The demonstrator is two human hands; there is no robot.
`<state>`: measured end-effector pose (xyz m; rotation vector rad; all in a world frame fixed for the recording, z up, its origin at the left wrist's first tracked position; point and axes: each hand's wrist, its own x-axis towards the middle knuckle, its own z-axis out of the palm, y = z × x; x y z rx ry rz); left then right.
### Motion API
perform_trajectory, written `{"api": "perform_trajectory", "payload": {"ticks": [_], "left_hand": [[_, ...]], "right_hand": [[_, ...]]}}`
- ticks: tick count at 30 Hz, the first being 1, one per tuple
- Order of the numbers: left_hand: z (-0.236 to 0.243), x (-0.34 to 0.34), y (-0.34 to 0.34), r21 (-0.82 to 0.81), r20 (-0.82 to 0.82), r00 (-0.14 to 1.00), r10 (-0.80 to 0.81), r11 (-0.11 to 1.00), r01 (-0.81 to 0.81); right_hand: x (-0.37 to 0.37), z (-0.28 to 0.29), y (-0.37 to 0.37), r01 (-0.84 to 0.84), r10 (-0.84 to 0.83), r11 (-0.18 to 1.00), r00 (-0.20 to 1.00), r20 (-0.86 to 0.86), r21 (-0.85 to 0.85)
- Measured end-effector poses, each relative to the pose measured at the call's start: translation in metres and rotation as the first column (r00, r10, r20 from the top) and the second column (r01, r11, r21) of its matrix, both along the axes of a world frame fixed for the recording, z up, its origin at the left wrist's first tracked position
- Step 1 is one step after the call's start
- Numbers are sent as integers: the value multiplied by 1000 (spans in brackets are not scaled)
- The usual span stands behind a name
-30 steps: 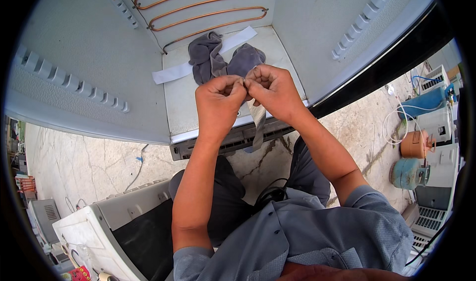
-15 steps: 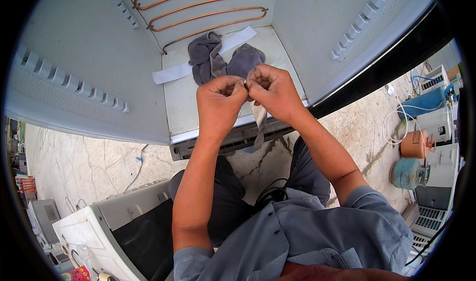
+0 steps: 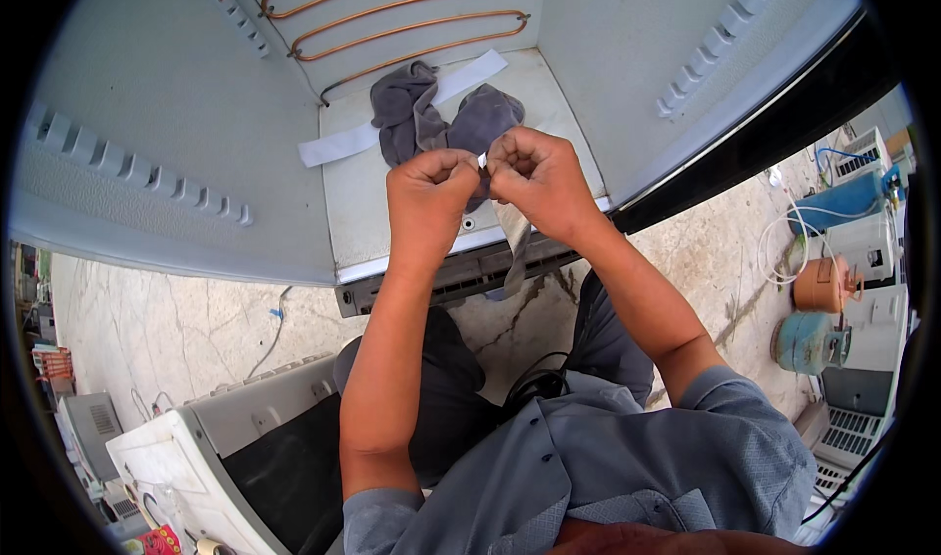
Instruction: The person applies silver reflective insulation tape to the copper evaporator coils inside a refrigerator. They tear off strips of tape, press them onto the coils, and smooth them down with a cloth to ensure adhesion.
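Inside an open fridge cabinet [image 3: 608, 85], near its front edge, my left hand [image 3: 431, 197] and my right hand [image 3: 539, 178] pinch at the end of a pale strip [image 3: 513, 241]. A small white piece shows between the fingertips, and the strip hangs down past the fridge's front lip. Both hands have closed, curled fingers. Behind them two dark grey cloths [image 3: 402, 104] lie bunched on the cabinet bottom, over or beside a white strip [image 3: 328, 148] laid across it. Bent copper tubing [image 3: 412, 28] runs along the back wall.
A white appliance casing [image 3: 157, 462] stands at lower left. Along the right are a blue cylinder [image 3: 838, 202], an orange tank [image 3: 818, 284], a teal tank [image 3: 804, 344], hoses and air-conditioner units [image 3: 853, 433]. The floor [image 3: 186, 320] is cracked concrete with a loose cable.
My fingertips have drawn slightly apart, and more of the small white piece shows between them. My left hand has shifted a little to the left; the cloths remain in place.
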<state>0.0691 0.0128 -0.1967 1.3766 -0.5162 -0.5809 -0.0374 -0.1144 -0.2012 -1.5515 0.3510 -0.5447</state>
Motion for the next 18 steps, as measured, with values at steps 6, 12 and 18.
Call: {"api": "perform_trajectory", "payload": {"ticks": [6, 12, 18], "left_hand": [[-3, 7, -1, -92, -404, 914, -28, 996, -10], [-14, 20, -6, -128, -654, 756, -26, 989, -76], [-30, 41, -5, -74, -723, 680, 118, 966, -246]], "right_hand": [[-2, -1, -3, -91, 60, 976, 986, 155, 199], [-4, -13, -3, -113, 33, 933, 972, 233, 342], [-13, -11, -2, -159, -83, 837, 909, 409, 524]]}}
